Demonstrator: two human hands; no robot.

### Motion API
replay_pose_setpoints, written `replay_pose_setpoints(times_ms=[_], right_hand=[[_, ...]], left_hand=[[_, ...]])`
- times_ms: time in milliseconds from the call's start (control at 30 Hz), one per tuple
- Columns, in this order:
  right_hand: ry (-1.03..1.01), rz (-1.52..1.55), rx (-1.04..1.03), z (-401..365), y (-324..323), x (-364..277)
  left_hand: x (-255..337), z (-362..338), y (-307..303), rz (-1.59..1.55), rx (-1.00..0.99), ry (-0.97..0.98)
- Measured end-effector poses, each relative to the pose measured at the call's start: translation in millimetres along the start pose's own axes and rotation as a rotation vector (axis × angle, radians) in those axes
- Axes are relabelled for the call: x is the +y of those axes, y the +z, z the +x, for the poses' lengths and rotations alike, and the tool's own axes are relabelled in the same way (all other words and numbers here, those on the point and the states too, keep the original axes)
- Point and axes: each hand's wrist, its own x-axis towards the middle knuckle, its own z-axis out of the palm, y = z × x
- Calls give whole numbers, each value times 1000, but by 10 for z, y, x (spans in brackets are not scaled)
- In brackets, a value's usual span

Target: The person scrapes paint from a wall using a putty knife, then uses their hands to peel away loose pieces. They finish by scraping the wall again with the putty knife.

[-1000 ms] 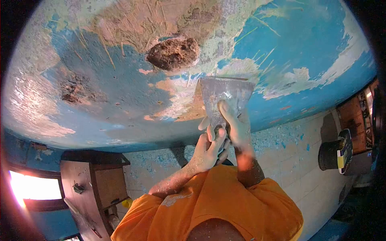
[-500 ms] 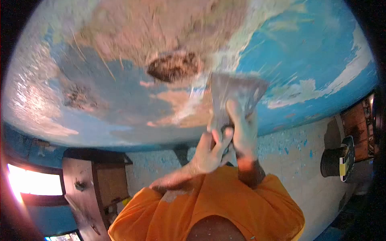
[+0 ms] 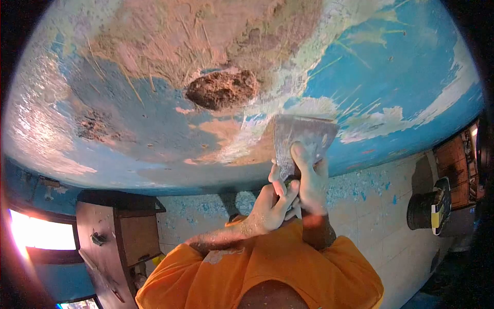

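A wide metal scraper (image 3: 303,135) is held with its blade against the peeling blue wall (image 3: 401,67). My left hand (image 3: 272,206) is wrapped round the handle, low down. Nearer the blade, my right hand (image 3: 312,180) grips the scraper, its thumb lying on the metal. The handle is mostly hidden by my fingers. Left of the blade and above it, a rough brown hole (image 3: 224,89) is broken into the wall. Bare patches and pale scratch marks surround it.
Paint flakes lie on the tiled floor (image 3: 360,221). A wooden cabinet (image 3: 105,242) stands at the left, near a bright window (image 3: 43,232). At the right are a black bucket (image 3: 422,210) and brown wooden furniture (image 3: 455,165).
The scraper blade has moved down the wall, away from the upper patch, with both hands still on it. The view has shifted slightly.
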Motion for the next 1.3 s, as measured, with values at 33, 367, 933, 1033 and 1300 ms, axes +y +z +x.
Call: replay_pose_setpoints(times_ms=[33,367,933,1033,1300], right_hand=[[50,1,-47,27,-45,-23],[19,30,-26,10,-12,-28],[-94,8,103,-36,-8,138],[-133,-59,116,75,-6,25],[-154,-123,102,84,-67,61]], left_hand=[[20,29,10,29,21,-35],[-17,-15,-67,103,-58,-101],[44,24,-274,263,-238,-169],[214,132,-219,248,-257,-189],[185,111,-121,238,-164,-146]])
